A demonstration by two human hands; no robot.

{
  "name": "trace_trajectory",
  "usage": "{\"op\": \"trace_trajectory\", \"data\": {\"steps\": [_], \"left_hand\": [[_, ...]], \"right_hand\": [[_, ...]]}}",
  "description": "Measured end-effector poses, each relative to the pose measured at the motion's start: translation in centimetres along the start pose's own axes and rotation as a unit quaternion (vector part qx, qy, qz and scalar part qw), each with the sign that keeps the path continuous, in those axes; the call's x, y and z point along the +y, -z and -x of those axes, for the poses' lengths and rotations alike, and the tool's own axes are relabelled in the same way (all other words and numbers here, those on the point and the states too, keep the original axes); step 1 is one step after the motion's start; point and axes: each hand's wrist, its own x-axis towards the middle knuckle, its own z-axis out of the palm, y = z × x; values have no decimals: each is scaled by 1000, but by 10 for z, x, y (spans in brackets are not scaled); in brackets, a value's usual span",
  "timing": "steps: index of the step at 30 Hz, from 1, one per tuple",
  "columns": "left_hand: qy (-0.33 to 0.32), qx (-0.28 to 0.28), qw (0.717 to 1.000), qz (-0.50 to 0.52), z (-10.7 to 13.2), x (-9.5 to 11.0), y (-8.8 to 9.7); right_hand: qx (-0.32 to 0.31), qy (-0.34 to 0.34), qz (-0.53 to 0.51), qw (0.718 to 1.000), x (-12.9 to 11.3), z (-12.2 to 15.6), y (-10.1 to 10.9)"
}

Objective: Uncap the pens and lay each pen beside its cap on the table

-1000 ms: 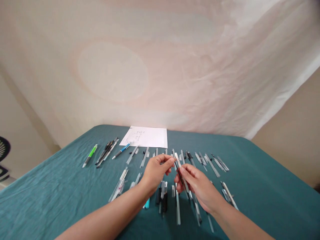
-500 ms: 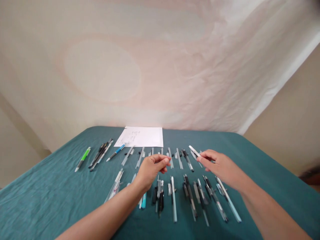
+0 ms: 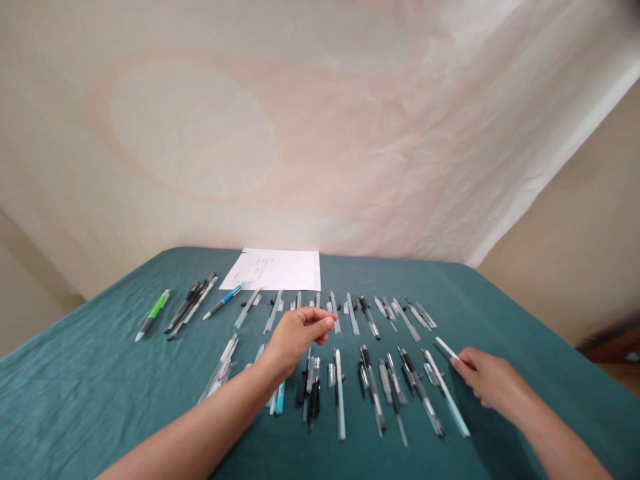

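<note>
My left hand (image 3: 295, 337) hovers over the middle of two rows of pens, its thumb and fingers pinched on something small that I cannot make out. My right hand (image 3: 493, 381) is low at the right end of the near row, fingers closed on a white pen (image 3: 447, 348) whose tip points up-left. Just left of it lies a pale blue pen (image 3: 447, 393). Several clear and black pens (image 3: 373, 387) lie side by side on the teal tablecloth (image 3: 100, 393).
A white sheet of paper (image 3: 275, 270) lies at the table's far edge. A green pen (image 3: 153, 313), a bundle of black pens (image 3: 191, 305) and a blue pen (image 3: 223, 301) lie at the far left. A pale cloth hangs behind the table.
My right hand carried the white pen away from my left hand, out to the right and down to the right end of the near row. My left hand stayed near the middle.
</note>
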Motion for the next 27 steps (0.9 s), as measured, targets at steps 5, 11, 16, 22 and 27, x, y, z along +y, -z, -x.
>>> {"op": "trace_trajectory", "data": {"steps": [5, 11, 16, 22, 27], "left_hand": [[0, 1, 1000, 13, 0, 2, -1], [-4, -10, 1000, 14, 1, -1, -1], [-10, -32, 999, 4, 0, -3, -1], [3, -48, 999, -16, 2, -1, -1], [6, -55, 998, -17, 2, -2, -2]], "right_hand": [[16, 9, 118, 993, -5, 4, 10], [6, -6, 129, 992, -17, 11, 17], [-8, 29, 86, 996, -16, 17, 18], [-30, 77, 70, 994, -6, 27, 12], [-27, 50, 67, 996, 4, 19, 1]]}}
